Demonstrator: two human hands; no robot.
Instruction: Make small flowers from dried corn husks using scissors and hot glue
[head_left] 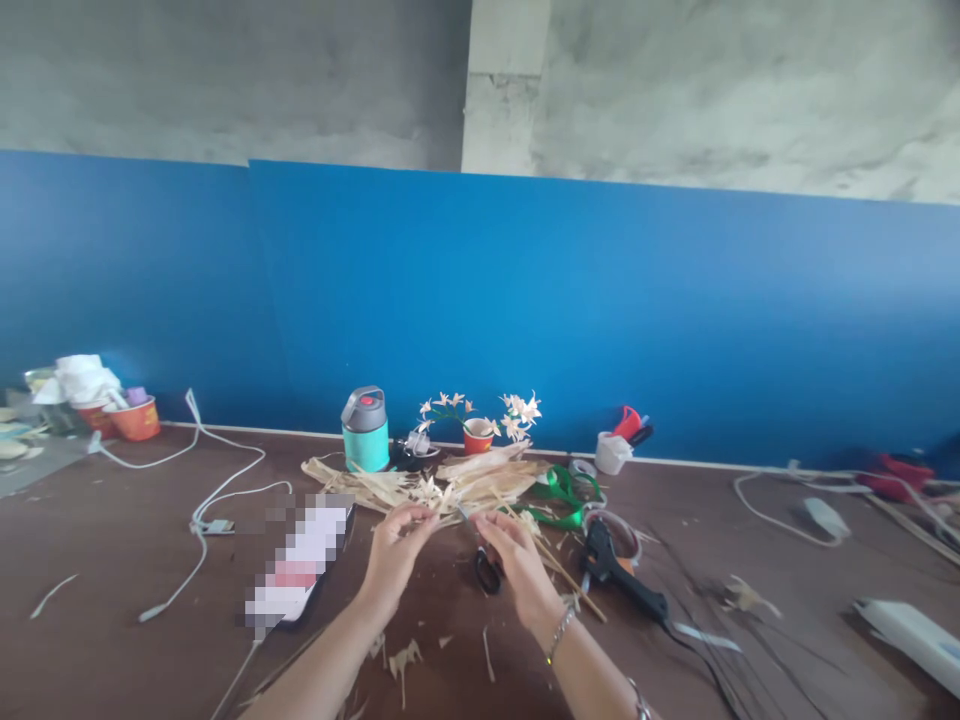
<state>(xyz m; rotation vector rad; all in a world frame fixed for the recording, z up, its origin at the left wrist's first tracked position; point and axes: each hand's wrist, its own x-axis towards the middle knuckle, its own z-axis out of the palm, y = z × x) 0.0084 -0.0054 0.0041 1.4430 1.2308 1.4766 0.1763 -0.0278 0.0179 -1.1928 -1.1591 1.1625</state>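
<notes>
My left hand (401,550) is closed in a pinch at the base of a small pale flower (444,496) in the middle of the table. To its right, my right hand (514,555) is also closed, its fingertips pinched near a thin piece too small to make out. Black-handled scissors (487,572) lie between the hands, close to my right fingers. Dried husk strips (495,478) spread just beyond both hands. Behind them, pale flowers (523,408) on green stems stand by a red cup (478,437).
A phone (311,560) lies left of my hands, near white cables (217,490). A teal bottle (367,440) stands behind. To the right are green ribbon (562,490), a black glue gun (622,578) and a white cup (613,455). A blue partition (480,290) bounds the table.
</notes>
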